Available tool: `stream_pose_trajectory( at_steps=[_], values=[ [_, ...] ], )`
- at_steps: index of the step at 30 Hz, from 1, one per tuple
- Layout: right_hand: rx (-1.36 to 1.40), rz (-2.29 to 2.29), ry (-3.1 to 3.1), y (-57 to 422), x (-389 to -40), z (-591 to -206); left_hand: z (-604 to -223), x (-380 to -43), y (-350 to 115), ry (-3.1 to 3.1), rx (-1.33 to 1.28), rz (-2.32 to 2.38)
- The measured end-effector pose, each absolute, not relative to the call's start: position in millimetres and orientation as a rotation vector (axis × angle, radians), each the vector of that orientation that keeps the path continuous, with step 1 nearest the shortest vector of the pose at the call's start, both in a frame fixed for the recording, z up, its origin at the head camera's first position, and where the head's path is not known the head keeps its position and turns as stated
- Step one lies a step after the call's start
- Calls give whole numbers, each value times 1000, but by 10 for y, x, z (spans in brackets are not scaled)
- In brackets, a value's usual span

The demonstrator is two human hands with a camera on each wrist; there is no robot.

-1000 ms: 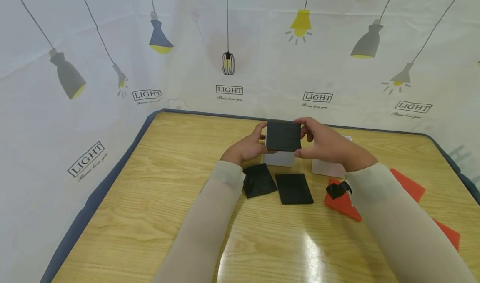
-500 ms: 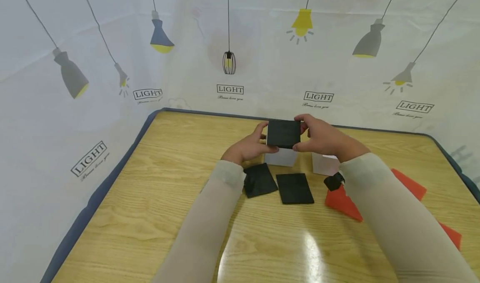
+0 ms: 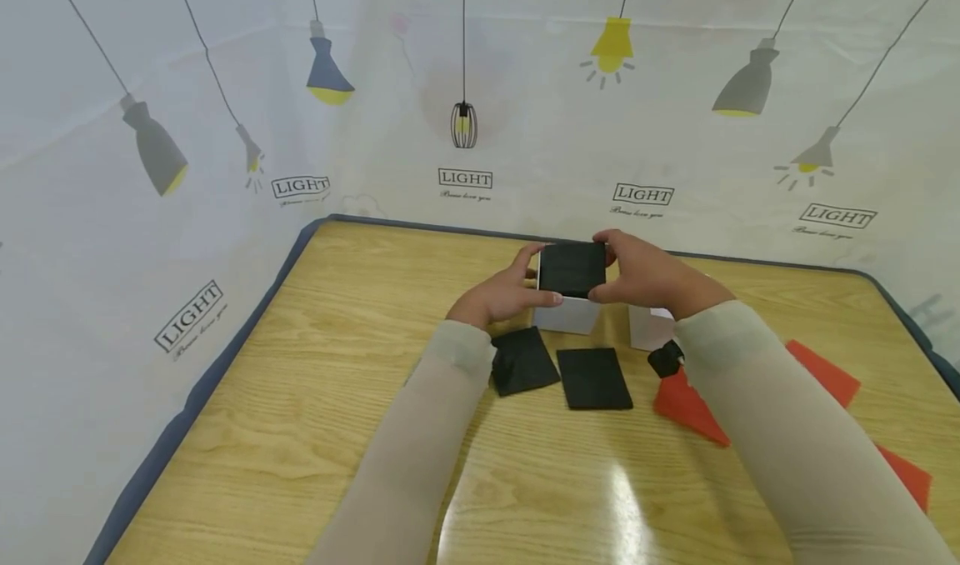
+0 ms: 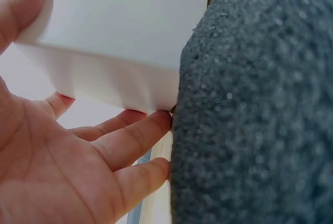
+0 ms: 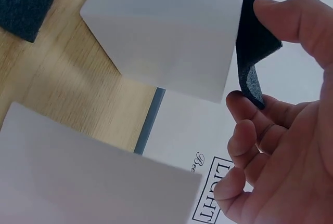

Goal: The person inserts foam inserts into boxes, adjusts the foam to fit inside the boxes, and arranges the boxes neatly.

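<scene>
A white box (image 3: 566, 317) stands on the table, and a black felt square (image 3: 572, 270) lies over its top. My left hand (image 3: 498, 292) holds the box at its left side, the thumb (image 4: 26, 11) on one face and fingertips along another edge. With the right hand (image 3: 648, 272) I pinch the felt at its right side. In the right wrist view the felt (image 5: 256, 42) bends past the edge of the box, the thumb on one edge of it and fingers at its lower corner.
A second white box (image 3: 649, 328) stands beneath my right wrist. Two black felt squares (image 3: 594, 378) lie flat in front of the held box. Red felt pieces (image 3: 823, 373) lie on the right, partly behind my right sleeve. A white curtain (image 3: 375, 132) printed with lamps rises beyond the table.
My right hand and forearm have shifted slightly left, uncovering less of the second white box. The left hand keeps its place at the box. The head view has turned slightly left.
</scene>
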State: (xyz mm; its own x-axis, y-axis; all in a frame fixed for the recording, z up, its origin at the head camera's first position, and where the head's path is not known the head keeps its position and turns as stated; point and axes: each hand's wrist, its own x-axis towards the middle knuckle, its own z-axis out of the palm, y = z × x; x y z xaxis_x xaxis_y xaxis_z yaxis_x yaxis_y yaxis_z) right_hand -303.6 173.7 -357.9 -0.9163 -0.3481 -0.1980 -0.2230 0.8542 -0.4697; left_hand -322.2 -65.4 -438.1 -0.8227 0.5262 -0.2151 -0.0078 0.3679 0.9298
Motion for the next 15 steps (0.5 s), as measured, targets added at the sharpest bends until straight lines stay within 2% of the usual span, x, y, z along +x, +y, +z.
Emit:
stream_pose_trajectory(
  at_steps=[15],
  values=[
    [-498,-464,2745,1718,-3091,-3593,-4369,-3223,-660,2147,453,1456]
  ],
)
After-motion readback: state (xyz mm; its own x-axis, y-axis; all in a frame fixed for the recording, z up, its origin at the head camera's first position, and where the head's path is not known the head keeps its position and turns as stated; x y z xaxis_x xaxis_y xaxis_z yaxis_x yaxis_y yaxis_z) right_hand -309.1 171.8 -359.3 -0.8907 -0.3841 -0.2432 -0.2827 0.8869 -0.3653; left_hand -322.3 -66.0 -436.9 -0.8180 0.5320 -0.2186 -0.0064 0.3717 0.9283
